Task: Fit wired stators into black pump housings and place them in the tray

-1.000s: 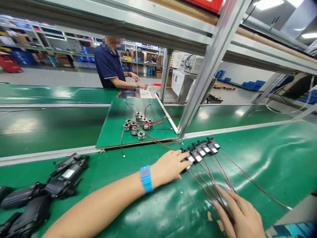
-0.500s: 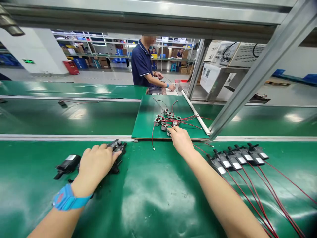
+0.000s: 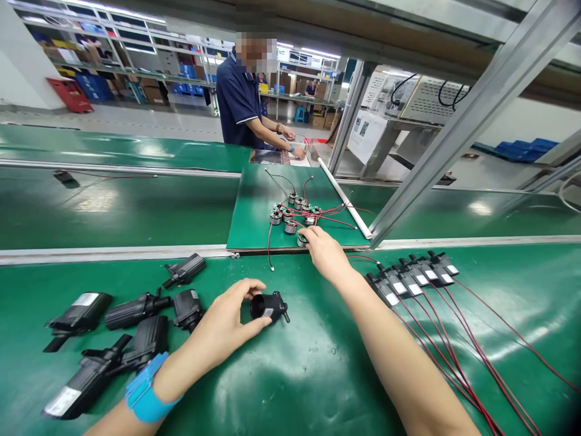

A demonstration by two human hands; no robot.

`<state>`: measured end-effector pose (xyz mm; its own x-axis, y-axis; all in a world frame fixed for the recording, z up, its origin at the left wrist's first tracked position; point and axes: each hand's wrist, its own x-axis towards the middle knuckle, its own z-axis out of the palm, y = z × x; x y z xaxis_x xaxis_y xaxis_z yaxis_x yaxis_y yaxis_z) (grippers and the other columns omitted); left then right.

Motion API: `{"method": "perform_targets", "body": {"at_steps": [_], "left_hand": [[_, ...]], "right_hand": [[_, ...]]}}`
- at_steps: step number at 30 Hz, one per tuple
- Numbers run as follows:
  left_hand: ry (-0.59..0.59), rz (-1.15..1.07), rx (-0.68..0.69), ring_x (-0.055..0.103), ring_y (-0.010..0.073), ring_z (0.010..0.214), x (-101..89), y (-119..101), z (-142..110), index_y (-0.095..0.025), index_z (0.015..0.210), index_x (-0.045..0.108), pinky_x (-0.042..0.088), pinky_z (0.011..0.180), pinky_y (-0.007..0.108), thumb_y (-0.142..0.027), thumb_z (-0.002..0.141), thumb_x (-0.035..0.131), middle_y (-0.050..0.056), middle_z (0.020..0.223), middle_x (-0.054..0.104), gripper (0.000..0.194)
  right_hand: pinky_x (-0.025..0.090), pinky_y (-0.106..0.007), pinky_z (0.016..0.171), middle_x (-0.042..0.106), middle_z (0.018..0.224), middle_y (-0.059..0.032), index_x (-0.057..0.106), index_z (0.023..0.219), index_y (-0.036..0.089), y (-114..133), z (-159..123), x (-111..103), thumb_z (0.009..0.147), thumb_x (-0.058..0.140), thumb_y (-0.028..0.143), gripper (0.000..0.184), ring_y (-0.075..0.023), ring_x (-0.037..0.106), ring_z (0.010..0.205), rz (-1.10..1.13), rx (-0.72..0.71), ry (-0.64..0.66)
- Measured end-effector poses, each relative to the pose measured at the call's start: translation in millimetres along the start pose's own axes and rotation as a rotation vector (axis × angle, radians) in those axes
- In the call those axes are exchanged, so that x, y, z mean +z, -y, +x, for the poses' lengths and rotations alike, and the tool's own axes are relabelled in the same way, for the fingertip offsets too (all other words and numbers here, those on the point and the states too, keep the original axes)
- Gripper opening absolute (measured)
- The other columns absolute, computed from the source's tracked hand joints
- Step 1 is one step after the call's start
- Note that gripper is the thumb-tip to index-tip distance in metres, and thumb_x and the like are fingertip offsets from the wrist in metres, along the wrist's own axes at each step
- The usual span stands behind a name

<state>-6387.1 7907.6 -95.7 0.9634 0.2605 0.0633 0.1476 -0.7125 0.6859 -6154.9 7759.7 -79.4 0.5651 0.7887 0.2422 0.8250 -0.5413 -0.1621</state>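
Note:
My left hand (image 3: 222,321) grips a black pump housing (image 3: 273,304) between thumb and fingers, its round open end facing the palm and its small spout pointing right. My right hand (image 3: 325,253) pinches a small round motor stator (image 3: 302,240) at the front edge of the raised green board (image 3: 245,224). Several more stators (image 3: 290,226) with red and black wires are clustered just behind it on that board. To the left of my left hand, several black housings (image 3: 136,310) lie scattered on the green bench.
Several black pumps (image 3: 411,280) with white labels stand in a row at the right, red wires trailing towards me. A slanted metal post (image 3: 454,127) rises beyond my right arm. A white rod (image 3: 345,197) edges the board. Across the line, a co-worker (image 3: 240,100) works with both hands.
My left hand has moved right from the group of housings, bringing one housing with it. My right hand stays at the same stator. The view has shifted slightly.

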Motion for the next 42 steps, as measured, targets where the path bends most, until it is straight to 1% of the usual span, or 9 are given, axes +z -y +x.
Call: {"method": "perform_targets", "body": {"at_steps": [5, 9, 12, 16, 22, 29, 33, 37, 42], "left_hand": [[-0.050, -0.222, 0.040, 0.066, 0.0231, 0.110, 15.1, -10.3, -7.3, -0.027, 0.117, 0.061, 0.053, 0.098, 0.039, -0.026, 0.081, 0.069, 0.005, 0.117, 0.068, 0.037], [-0.079, -0.333, 0.064, 0.068, 0.0215, 0.108, 33.4, -7.3, -13.5, -0.027, 0.125, 0.054, 0.056, 0.098, 0.039, -0.022, 0.080, 0.071, 0.005, 0.119, 0.067, 0.048], [-0.120, -0.403, 0.062, 0.069, 0.0216, 0.110, 43.5, -5.6, -17.2, -0.028, 0.130, 0.046, 0.057, 0.100, 0.040, -0.022, 0.080, 0.074, 0.006, 0.120, 0.068, 0.057], [-0.118, -0.375, 0.122, 0.069, 0.0214, 0.114, 47.8, -7.6, -20.1, -0.029, 0.134, 0.043, 0.058, 0.100, 0.038, -0.021, 0.082, 0.072, 0.007, 0.124, 0.068, 0.060], [-0.118, -0.170, 0.208, 0.070, 0.0209, 0.114, 49.0, -3.2, -21.8, -0.030, 0.137, 0.045, 0.059, 0.098, 0.034, -0.026, 0.086, 0.072, 0.004, 0.127, 0.069, 0.057], [-0.161, -0.252, 0.182, 0.072, 0.0216, 0.112, 49.9, -2.0, -20.2, -0.028, 0.138, 0.037, 0.061, 0.096, 0.036, -0.034, 0.090, 0.071, 0.008, 0.123, 0.071, 0.060], [-0.194, -0.250, 0.197, 0.074, 0.0225, 0.106, 51.0, 1.7, -21.3, -0.028, 0.132, 0.040, 0.063, 0.089, 0.035, -0.037, 0.089, 0.072, 0.008, 0.120, 0.070, 0.055], [-0.209, -0.149, 0.306, 0.073, 0.0201, 0.104, 49.0, 6.5, -21.6, -0.027, 0.123, 0.046, 0.062, 0.086, 0.032, -0.032, 0.091, 0.070, 0.006, 0.118, 0.069, 0.040], [-0.106, 0.060, 0.419, 0.069, 0.0188, 0.110, 39.8, 3.6, -18.8, -0.027, 0.116, 0.061, 0.059, 0.090, 0.029, -0.025, 0.097, 0.059, 0.008, 0.129, 0.062, 0.018]], "right_hand": [[0.053, -0.036, 0.098, 0.059, 0.129, -0.0122, 0.055, 0.140, 0.018, 4.4, -22.4, -10.3, 0.097, 0.057, 0.016, 0.043, -0.0239, 0.061, 0.115, 0.045, -0.051, 0.025], [0.052, -0.037, 0.099, 0.067, 0.120, -0.0087, 0.064, 0.127, 0.021, 20.5, -59.9, -37.1, 0.090, 0.073, 0.030, 0.038, -0.0219, 0.063, 0.112, 0.302, -0.192, -0.034], [0.054, -0.035, 0.094, 0.070, 0.116, -0.0063, 0.064, 0.125, 0.023, 36.1, -84.6, -57.4, 0.088, 0.074, 0.038, 0.041, -0.0201, 0.065, 0.107, 0.443, -0.287, 0.074], [0.052, -0.035, 0.091, 0.071, 0.111, -0.0054, 0.063, 0.128, 0.021, 51.6, -96.4, -68.7, 0.089, 0.074, 0.034, 0.042, -0.0211, 0.063, 0.104, 0.417, -0.348, 0.194], [0.051, -0.033, 0.087, 0.072, 0.101, -0.0050, 0.067, 0.118, 0.019, 58.0, -92.2, -57.6, 0.086, 0.077, 0.035, 0.037, -0.0202, 0.065, 0.098, 0.408, -0.335, 0.216], [0.050, -0.032, 0.077, 0.072, 0.092, -0.0064, 0.067, 0.102, 0.015, 58.0, -87.0, -39.1, 0.078, 0.082, 0.047, 0.042, -0.0216, 0.066, 0.089, 0.396, -0.266, 0.176], [0.050, -0.032, 0.082, 0.073, 0.103, -0.0060, 0.062, 0.119, 0.019, 57.2, -87.2, -37.9, 0.079, 0.081, 0.049, 0.053, -0.0211, 0.067, 0.095, 0.453, -0.278, 0.195], [0.049, -0.032, 0.088, 0.072, 0.102, -0.0033, 0.064, 0.120, 0.023, 55.9, -87.3, -36.3, 0.087, 0.074, 0.047, 0.042, -0.0194, 0.066, 0.098, 0.462, -0.326, 0.237], [0.048, -0.034, 0.088, 0.071, 0.098, -0.0037, 0.068, 0.116, 0.021, 57.6, -85.3, -33.1, 0.090, 0.072, 0.044, 0.035, -0.0192, 0.065, 0.095, 0.370, -0.376, 0.255]]}}
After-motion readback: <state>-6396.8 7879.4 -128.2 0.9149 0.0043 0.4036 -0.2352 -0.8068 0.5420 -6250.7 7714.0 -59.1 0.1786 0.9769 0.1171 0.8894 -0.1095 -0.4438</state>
